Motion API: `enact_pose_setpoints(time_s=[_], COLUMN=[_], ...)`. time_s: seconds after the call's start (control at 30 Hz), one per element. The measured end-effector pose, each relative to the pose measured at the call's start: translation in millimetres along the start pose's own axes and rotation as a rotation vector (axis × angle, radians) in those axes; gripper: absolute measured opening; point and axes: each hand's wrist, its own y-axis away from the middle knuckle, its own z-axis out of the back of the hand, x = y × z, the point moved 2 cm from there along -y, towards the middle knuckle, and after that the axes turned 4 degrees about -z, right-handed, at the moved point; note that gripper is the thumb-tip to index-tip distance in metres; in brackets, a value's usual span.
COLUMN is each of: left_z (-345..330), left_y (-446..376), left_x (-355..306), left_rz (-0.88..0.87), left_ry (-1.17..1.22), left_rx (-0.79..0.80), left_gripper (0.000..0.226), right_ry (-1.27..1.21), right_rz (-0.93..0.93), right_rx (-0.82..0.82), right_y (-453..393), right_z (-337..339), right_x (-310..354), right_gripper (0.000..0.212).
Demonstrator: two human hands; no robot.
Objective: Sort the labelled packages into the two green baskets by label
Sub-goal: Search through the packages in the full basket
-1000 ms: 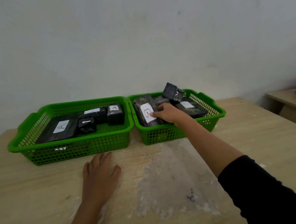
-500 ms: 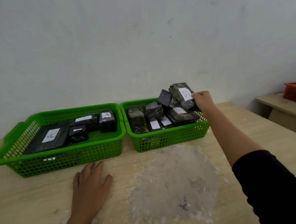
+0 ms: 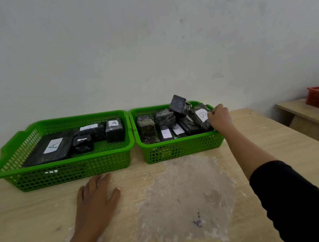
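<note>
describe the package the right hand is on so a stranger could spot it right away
Find the right green basket of the two on the wooden table. At its far right end a dark wrapped package leans tilted on the pile, with the right hand gripping its edge. Unlike its neighbours, it shows a large white label marked B facing up.

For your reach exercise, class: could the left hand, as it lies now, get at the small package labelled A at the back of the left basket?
Probably yes: the left hand lies flat before the left basket, whose top is open above that package.

Glossy green plastic baskets [image 3: 175, 150], seemingly shiny film-wrapped packages [image 3: 164, 118] with paper labels, scuffed matt wooden table [image 3: 269, 132].
</note>
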Motion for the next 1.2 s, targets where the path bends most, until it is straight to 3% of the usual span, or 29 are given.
enact_pose_setpoints(time_s=[0.2, 0.37, 0.43, 0.63, 0.77, 0.97, 1.1, 1.2], left_z=[0.0, 0.5, 0.5, -1.0, -2.4, -2.4, -2.0, -1.4], left_y=[-0.1, 0.1, 0.5, 0.5, -1.5, -1.5, -1.3, -1.2], left_x=[0.0, -0.7, -0.9, 0.1, 0.2, 1.5, 1.0, -0.4], left_rz=[-0.002, -0.005, -0.006, 0.002, 0.005, 0.004, -0.002, -0.003], left_ry=[-0.001, -0.002, 0.002, -0.003, 0.003, -0.017, -0.003, 0.010], left_rx=[-0.004, -0.007, -0.010, -0.012, -0.012, -0.020, -0.027, -0.033], left_gripper=[0.052, 0.051, 0.051, 0.052, 0.051, 0.053, 0.051, 0.050], right_ry=[0.575, 0.636, 0.688, 0.757, 0.643, 0.695, 0.670, 0.553], right_rz=[0.208, 0.177, 0.199, 0.116, 0.111, 0.131, 0.112, 0.093], right_rx=[-0.054, 0.072, 0.183, 0.221, 0.286, 0.190, 0.306, 0.343], right_y=[-4.8, -13.4, -10.5, -13.0, -18.0, -16.8, -31.4, -41.7], right_z=[-4.3, -2.7, -7.7, -20.3, -32.9, -37.0, -24.0, -18.2], right_x=[4.3, 10.0, 13.9, 36.9, 61.3, 50.3, 46.8, 56.4], right_gripper=[0.035, 0.075, 0.081, 0.062, 0.057, 0.055, 0.052, 0.036])
